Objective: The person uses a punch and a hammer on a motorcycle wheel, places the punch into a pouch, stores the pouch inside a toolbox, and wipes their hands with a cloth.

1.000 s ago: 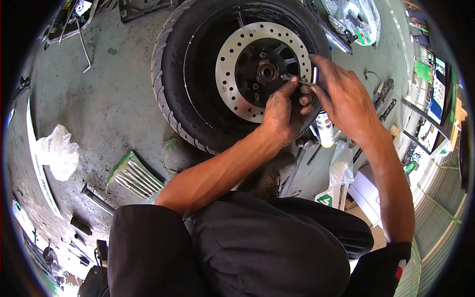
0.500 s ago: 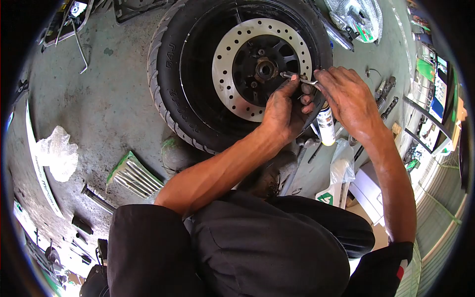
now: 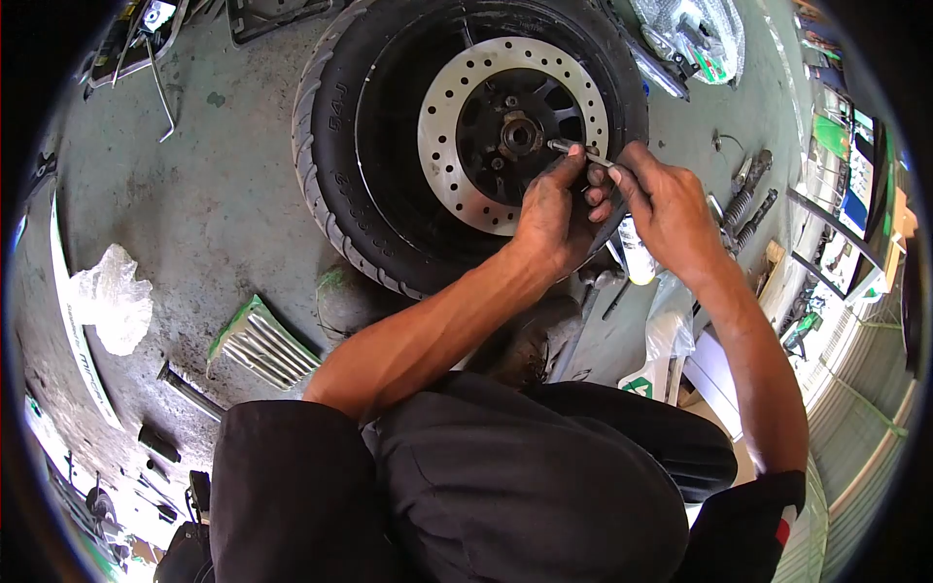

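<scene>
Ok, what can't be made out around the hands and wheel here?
All in the head view:
Middle of the slim metal piece, so whether it is one part or two: covered by the left hand.
Lower right of the brake disc: behind the left hand.
Far side of the tire: cut off by the top edge.
Label of the white can: too small and washed out.

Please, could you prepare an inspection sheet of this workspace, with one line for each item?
Surface: grey floor, stained and scuffed.
Job's things: wheel with brake disc facing the camera; slim metal part held over it.
Clutter: crumpled clear plastic, ribbed pack, white can beside the wheel.
Hands: left hand pinches the metal part; right hand holds its other end.
Cables: nothing seen for certain.
Surroundings: corrugated sheeting at right; background crowded, details unclear.
</scene>
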The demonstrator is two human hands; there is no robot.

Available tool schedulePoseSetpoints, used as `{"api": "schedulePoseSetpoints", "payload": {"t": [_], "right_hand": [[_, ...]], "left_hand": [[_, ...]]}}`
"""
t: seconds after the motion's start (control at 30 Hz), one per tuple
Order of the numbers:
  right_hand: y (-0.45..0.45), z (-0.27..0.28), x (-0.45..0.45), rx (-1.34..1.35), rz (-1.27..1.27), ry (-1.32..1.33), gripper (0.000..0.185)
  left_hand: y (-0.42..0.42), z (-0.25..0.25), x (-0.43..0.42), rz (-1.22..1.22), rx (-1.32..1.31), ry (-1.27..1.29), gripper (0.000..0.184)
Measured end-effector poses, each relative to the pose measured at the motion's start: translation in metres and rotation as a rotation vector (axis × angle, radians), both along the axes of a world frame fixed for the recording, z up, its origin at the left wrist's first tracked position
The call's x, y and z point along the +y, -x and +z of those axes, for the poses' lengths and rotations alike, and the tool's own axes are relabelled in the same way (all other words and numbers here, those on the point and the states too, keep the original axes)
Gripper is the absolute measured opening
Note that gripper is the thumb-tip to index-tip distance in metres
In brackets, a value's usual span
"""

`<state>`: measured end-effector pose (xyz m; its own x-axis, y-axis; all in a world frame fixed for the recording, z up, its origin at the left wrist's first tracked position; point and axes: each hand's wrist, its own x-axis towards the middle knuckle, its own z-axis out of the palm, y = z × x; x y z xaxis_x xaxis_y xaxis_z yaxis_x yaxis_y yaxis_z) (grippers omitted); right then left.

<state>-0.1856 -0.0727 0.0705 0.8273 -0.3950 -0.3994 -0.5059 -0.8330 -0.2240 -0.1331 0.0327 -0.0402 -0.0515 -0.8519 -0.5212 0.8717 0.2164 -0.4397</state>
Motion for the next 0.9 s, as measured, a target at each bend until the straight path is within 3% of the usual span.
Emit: {"api": "schedulePoseSetpoints", "payload": {"t": [0.2, 0.3, 0.4, 0.53, 0.57, 0.67, 0.8, 0.9], "right_hand": [[-0.027, 0.006, 0.018, 0.112, -0.398, -0.199, 0.016], [-0.012, 0.007, 0.017, -0.055, -0.372, -0.323, 0.014], [0.006, 0.011, 0.019, -0.227, -0.256, -0.259, 0.017], [0.015, 0.006, 0.005, -0.209, 0.096, -0.124, 0.024], [0.011, 0.003, 0.006, -0.218, 0.081, -0.106, 0.017], [0.002, -0.011, 0.003, -0.154, 0.023, -0.049, 0.013], [-0.002, -0.038, -0.003, -0.116, -0.039, -0.025, 0.016], [-0.002, -0.046, -0.005, -0.145, -0.021, -0.025, 0.020]], "left_hand": [[-0.007, 0.001, 0.001, -0.038, -0.049, -0.043, 0.021], [-0.013, 0.005, 0.002, -0.028, -0.063, -0.014, 0.022], [-0.011, 0.011, 0.002, -0.076, -0.024, 0.011, 0.016], [-0.001, 0.013, 0.006, -0.193, 0.056, 0.037, 0.014], [0.011, -0.002, 0.008, -0.212, 0.012, 0.098, 0.016], [0.010, 0.017, 0.014, -0.420, -0.159, -0.039, 0.019], [0.025, 0.013, 0.019, -0.498, -0.293, -0.036, 0.023], [0.031, 0.003, 0.021, -0.553, -0.550, 0.010, 0.032]]}}
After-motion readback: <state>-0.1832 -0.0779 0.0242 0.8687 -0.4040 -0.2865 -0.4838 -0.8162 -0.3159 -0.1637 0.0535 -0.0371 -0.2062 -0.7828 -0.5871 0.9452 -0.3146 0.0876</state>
